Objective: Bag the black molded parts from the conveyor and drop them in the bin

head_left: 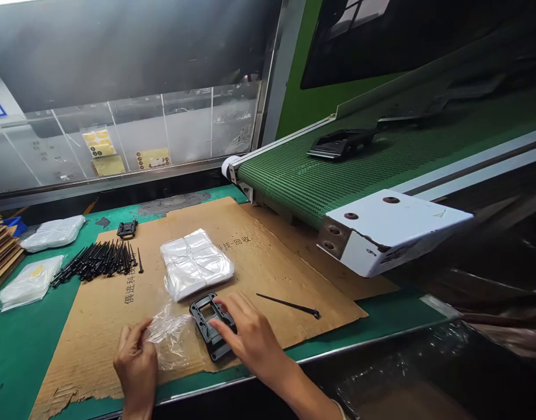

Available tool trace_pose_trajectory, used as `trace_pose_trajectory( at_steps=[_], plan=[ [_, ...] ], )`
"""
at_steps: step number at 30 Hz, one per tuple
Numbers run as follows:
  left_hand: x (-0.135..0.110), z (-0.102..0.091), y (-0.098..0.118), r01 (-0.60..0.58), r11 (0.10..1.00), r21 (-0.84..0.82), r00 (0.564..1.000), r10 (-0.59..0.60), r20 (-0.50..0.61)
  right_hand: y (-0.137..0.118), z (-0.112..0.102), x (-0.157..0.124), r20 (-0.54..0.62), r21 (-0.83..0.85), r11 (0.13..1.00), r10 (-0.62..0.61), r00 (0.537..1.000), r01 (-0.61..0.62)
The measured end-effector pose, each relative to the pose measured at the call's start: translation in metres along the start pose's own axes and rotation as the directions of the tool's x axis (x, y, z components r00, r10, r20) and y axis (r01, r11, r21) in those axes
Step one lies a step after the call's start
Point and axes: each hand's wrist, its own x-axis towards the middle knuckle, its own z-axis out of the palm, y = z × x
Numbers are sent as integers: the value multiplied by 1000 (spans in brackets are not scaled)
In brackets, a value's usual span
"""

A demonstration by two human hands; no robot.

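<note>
My left hand [135, 367] pinches the edge of a clear plastic bag [171, 338] lying on the cardboard sheet [268, 262]. My right hand [250, 338] rests its fingers on a black plastic frame part [209, 325], which lies at the bag's open end. A stack of folded clear bags [195, 262] sits just beyond the part. A single black cable tie [289, 305] lies to the right of my right hand.
A pile of black cable ties [97, 259] and another small black part [126, 228] lie at the left. White bag packs [53, 232] sit on the green table. A green conveyor belt [320, 175] carries a black part [340, 143] at the right.
</note>
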Motion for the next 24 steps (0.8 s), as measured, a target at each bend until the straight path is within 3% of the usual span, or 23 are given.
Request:
trace_pose_trajectory(
  at_steps=[3,5,7,9,11,13,15,17,21,22,24],
  plan=[
    [4,-5,-2,163,984,79,986,-165,24,23,6,-12,97,-42,967,254,962,-251],
    [1,-4,0,187,969,159,970,-208,126,32,11,-21,192,-6,948,314,930,-318],
    [-3,-2,4,174,956,236,955,-223,196,35,13,-30,248,182,915,313,917,-361],
    [-4,0,8,148,949,280,954,-212,214,36,11,-39,302,453,779,324,897,-434],
    [-4,2,12,124,946,301,956,-196,221,34,5,-49,386,655,553,339,858,-514],
    [-3,3,16,110,946,306,953,-188,238,29,2,-59,477,754,350,289,830,-556],
    [-4,4,19,107,954,279,939,-190,288,22,3,-69,560,774,215,205,802,-596],
    [-5,3,19,113,978,173,898,-175,405,14,8,-74,638,739,124,185,747,-662],
    [-16,-3,13,148,985,-85,768,-60,638,-1,19,-69,650,721,-40,386,655,-692],
    [-21,-4,10,141,984,-108,763,-39,646,-3,21,-66,623,743,-75,444,645,-666],
    [-34,-5,3,89,990,-113,796,-2,605,-6,28,-63,559,790,-114,536,633,-602]
  ],
)
